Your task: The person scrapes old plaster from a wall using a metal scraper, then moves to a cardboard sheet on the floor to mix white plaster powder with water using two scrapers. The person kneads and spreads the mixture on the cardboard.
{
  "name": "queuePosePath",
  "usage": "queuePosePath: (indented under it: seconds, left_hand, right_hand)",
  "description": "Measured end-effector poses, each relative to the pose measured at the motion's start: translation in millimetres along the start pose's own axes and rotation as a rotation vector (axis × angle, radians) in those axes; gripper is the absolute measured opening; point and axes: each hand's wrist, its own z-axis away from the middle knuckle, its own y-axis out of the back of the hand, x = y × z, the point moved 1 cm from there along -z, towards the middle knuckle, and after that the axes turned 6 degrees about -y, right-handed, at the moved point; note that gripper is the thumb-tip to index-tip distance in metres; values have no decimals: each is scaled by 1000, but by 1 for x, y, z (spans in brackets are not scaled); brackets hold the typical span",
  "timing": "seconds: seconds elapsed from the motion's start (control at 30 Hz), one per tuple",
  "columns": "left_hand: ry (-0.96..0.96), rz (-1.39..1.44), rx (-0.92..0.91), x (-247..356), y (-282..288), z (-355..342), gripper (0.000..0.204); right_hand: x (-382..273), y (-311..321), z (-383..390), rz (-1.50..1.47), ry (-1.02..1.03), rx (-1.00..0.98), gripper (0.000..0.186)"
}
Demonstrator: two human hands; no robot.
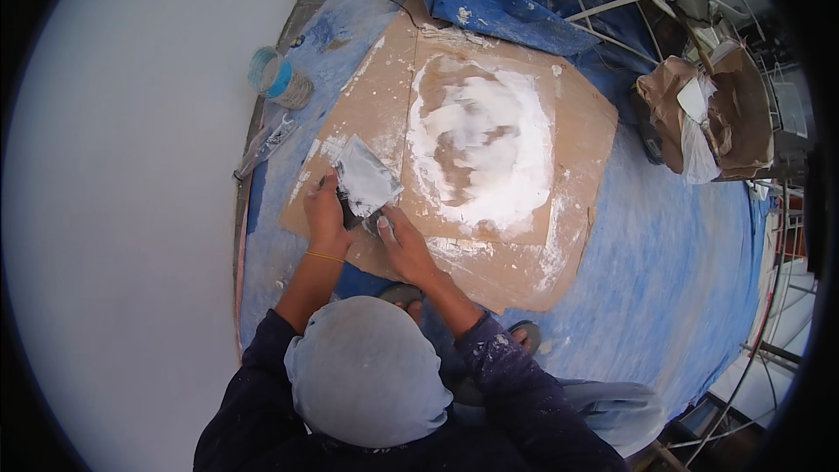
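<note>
A broad, flat scraper [367, 177], its blade smeared with white paste, is held low over the cardboard. My left hand [327, 212] grips it at the left, with the thumb along its edge and a dark part below the blade. Closed at the near right corner is my right hand [404, 246], with whitened fingertips; a small dark piece shows by them, but what they grip is partly hidden. Right of the hands, a large patch of white paste [511, 144] lies spread on a cardboard sheet [572, 122], streaked brown where the board shows through.
A white wall [131, 210] runs along the left. Beside it are a clear tub with a blue band [278, 77] and a clear plastic bottle-like item [266, 144]. Blue sheeting [664, 253] covers the floor. A torn brown paper sack [743, 114] and a white metal frame [612, 4] stand at far right.
</note>
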Motion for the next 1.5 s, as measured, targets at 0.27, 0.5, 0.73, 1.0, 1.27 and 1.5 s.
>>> queuePosePath:
  seconds: [0.27, 0.5, 0.73, 1.0, 1.27, 1.5]
  left_hand:
    - [259, -294, -615, 9, -16, 39, 5]
    - [-39, -367, -631, -40, -60, 55, 20]
    - [-439, -428, -479, -63, -93, 77, 29]
    - [-408, -841, -611, -62, -115, 99, 21]
    - [-218, -822, -653, -55, -114, 87, 23]
    - [298, -368, -632, -93, -106, 61, 24]
  right_hand:
    - [30, 93, -24, -1216, -199, 13, 47]
    - [29, 106, -8, -1006, -410, -24, 52]
    - [42, 86, 22, 47, -83, 148, 84]
    - [65, 121, 36, -384, -168, -212, 94]
    - [68, 124, 30, -209, -230, -192, 85]
    - [37, 197, 33, 439, -290, 73, 48]
